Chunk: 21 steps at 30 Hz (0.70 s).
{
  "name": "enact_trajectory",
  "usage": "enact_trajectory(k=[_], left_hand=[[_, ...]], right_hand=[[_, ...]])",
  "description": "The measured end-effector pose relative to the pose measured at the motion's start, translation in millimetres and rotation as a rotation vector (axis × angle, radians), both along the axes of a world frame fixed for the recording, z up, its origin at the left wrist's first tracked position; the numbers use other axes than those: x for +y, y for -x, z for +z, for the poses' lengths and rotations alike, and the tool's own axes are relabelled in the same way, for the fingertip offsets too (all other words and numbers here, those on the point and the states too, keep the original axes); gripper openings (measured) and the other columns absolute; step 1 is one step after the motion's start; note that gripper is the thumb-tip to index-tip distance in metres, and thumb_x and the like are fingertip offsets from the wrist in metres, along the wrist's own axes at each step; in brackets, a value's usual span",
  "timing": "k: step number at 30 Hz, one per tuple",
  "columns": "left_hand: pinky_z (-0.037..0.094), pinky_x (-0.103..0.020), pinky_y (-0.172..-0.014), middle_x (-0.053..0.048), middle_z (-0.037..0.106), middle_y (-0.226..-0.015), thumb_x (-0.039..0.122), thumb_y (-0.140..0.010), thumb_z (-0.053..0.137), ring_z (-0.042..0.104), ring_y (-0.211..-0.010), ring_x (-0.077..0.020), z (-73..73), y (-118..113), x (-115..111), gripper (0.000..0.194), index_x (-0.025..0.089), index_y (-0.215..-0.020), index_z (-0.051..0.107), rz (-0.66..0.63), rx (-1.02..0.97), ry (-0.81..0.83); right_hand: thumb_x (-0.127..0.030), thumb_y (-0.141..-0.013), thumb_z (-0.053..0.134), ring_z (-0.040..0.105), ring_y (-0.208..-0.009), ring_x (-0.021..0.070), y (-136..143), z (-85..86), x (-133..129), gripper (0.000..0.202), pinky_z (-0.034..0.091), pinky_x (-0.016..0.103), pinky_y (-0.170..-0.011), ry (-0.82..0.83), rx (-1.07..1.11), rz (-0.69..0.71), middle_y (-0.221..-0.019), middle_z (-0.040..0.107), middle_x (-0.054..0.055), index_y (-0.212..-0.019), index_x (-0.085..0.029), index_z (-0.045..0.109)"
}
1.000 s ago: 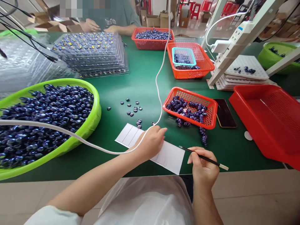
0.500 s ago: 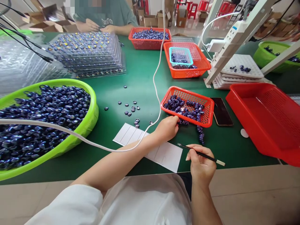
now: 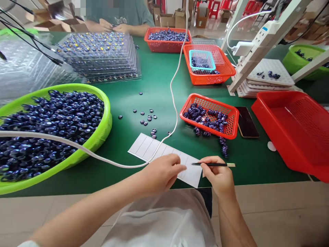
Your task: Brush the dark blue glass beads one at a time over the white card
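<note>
Black tweezers (image 3: 218, 164) with a pale end lie level in my right hand (image 3: 218, 175), pinched between thumb and fingers, tips pointing left. My left hand (image 3: 163, 173) is just left of those tips, fingers curled in and forefinger stretched toward them; anything small in it is hidden. Under both hands lies a white sheet (image 3: 141, 145) with ruled lines. Beyond it stands an orange-red basket (image 3: 232, 120) holding coiled strands of dark, shiny purple-blue pieces (image 3: 194, 111). Some strands (image 3: 223, 145) lie on the green table below its near side.
Loose dark pieces (image 3: 149, 118) dot the table. A green basin (image 3: 109, 116) full of dark looped pieces is at left, a red tray (image 3: 290, 137) and phone (image 3: 248, 121) at right. A white cable (image 3: 173, 92) crosses the workspace. Across the table sits a co-worker (image 3: 120, 19).
My left hand has drawn back from the basket's near edge to above the sheet, close to the tweezers. My right hand has turned the tweezers level and shifted slightly left.
</note>
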<state>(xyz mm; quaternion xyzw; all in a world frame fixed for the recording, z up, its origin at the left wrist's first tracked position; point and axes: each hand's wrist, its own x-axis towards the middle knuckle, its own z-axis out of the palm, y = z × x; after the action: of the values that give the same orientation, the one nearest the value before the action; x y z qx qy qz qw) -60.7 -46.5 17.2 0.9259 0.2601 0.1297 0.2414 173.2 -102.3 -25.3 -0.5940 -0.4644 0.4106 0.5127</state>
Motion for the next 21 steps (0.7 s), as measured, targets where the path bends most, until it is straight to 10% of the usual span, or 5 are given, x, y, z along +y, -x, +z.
enact_trajectory(k=[9, 21], left_hand=[[0.047, -0.039, -0.070, -0.010, 0.060, -0.099, 0.012, -0.088, 0.050, 0.051, -0.079, -0.0236, -28.2, 11.3, -34.9, 0.044, 0.019, -0.131, 0.057, 0.005, 0.107, -0.055], [0.043, -0.038, -0.067, -0.010, 0.061, -0.094, 0.013, -0.093, 0.043, 0.052, -0.079, -0.0244, -28.5, 8.5, -33.6, 0.039, 0.016, -0.131, 0.055, -0.002, 0.076, -0.087]], right_hand=[[-0.051, -0.082, 0.073, 0.049, -0.045, 0.0096, 3.9, 7.1, 9.0, 0.032, 0.037, 0.021, -0.038, 0.146, -0.081, 0.170, -0.064, 0.064, 0.000, -0.081, -0.020, 0.067], [-0.050, -0.080, 0.075, 0.053, -0.050, 0.0108, 2.8, 14.9, 11.5, 0.031, 0.038, 0.022, -0.042, 0.221, -0.079, 0.197, -0.070, 0.068, 0.002, -0.081, -0.019, 0.069]])
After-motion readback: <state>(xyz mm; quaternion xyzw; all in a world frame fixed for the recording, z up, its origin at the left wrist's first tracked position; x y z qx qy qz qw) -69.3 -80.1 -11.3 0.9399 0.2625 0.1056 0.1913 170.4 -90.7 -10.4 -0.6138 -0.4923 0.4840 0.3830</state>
